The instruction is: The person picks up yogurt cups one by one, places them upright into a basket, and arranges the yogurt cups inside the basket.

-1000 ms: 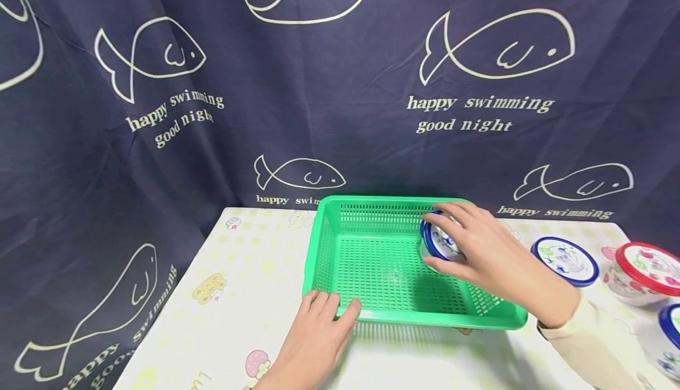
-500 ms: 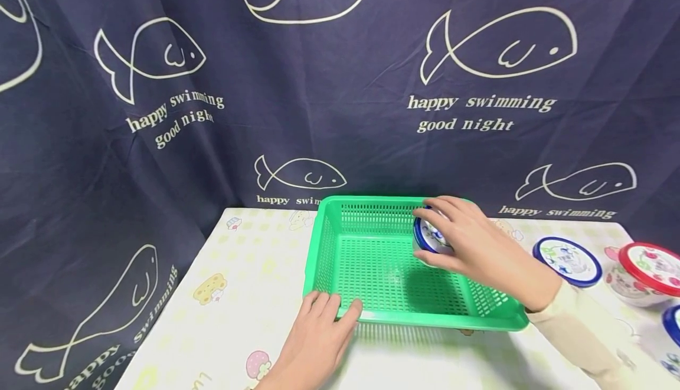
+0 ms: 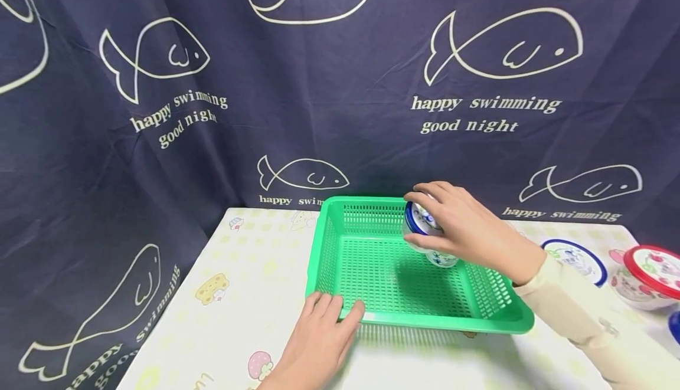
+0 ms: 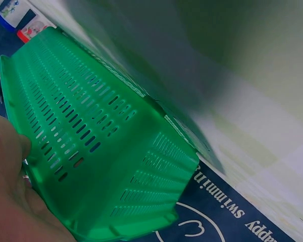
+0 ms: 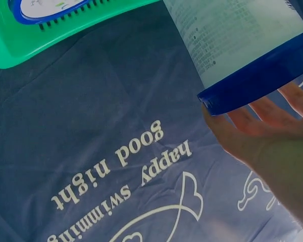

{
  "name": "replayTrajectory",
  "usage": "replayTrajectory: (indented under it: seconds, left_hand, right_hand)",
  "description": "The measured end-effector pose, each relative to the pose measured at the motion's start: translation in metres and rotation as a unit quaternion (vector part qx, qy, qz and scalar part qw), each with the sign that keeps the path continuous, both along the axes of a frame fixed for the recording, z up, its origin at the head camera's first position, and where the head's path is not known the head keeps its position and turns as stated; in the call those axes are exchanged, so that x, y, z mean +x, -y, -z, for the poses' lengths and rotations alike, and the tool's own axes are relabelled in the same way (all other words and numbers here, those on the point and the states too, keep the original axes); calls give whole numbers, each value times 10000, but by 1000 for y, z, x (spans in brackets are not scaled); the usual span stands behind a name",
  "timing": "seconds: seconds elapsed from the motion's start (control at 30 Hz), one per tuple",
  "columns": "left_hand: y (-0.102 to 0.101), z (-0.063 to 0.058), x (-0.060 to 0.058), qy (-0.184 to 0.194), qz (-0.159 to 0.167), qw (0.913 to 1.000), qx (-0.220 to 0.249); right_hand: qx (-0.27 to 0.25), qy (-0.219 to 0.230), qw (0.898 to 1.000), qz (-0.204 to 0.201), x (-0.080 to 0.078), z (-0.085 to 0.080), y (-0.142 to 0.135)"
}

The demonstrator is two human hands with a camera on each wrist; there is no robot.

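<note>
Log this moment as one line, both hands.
left hand: holds rim of green basket | right hand: grips blue-lidded container by lid | red-lidded container: on table

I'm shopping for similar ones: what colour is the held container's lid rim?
The lid rim is dark blue, clearest in the right wrist view.

Navy curtain (image 3: 340,95) across the background, printed with white fish outlines (image 3: 504,45) and the lettering (image 3: 486,104) "happy swimming good night"; in front, a pale checked tablecloth (image 3: 255,284); on it, a printed pink strawberry (image 3: 260,366), near left.
</note>
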State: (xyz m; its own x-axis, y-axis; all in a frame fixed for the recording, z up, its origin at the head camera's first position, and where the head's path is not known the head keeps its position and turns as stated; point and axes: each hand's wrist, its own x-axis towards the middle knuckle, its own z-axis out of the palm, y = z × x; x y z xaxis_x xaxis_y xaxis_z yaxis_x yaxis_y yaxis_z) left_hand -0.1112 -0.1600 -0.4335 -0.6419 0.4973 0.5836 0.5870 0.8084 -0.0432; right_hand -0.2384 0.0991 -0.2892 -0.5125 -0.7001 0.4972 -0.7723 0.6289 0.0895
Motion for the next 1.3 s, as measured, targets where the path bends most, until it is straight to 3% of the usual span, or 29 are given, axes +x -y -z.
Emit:
replayTrajectory:
  seconds: [0.4,0.8,1.3]
  left_hand:
    - [0,-2,0,44,24,10000,-54]
    - [0,-2,-1,-169,59,9998,-79]
    - [0,-3,-1,36,-13,9998,-187]
  right_hand:
    - [137,243,9996,-45,-19,14,12]
    - [348,614,9974,-131,-42,16,28]
    - [1201,715,9899,-220,-58,48,49]
